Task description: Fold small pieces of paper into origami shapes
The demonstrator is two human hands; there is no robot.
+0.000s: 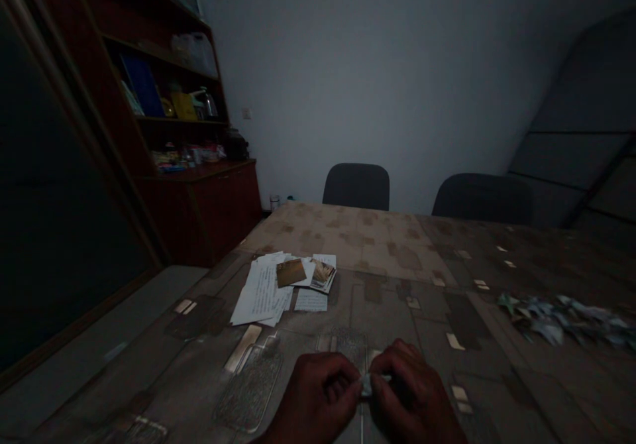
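Note:
Low in the head view, my left hand (325, 394) and my right hand (410, 391) meet over the table. Between their thumbs and fingertips they pinch a small, pale piece of folded paper (366, 386). Both sets of fingers are closed on it, and they cover much of its shape. Beyond my left hand lies a stack of written sheets (261, 291), with a brown card (291, 272) and a printed picture (322, 274) on top. Off to the right is a pile of folded paper pieces (561, 318), pale and greenish, too dim to make out singly.
A patterned cloth covers the table (348, 232). Two dark chairs, one nearer the middle (356, 185) and one at the right (481, 197), stand behind its far edge. On the left, a reddish-brown cabinet (218, 199) holds boxes, a kettle (209, 104) and other items. The room is dim.

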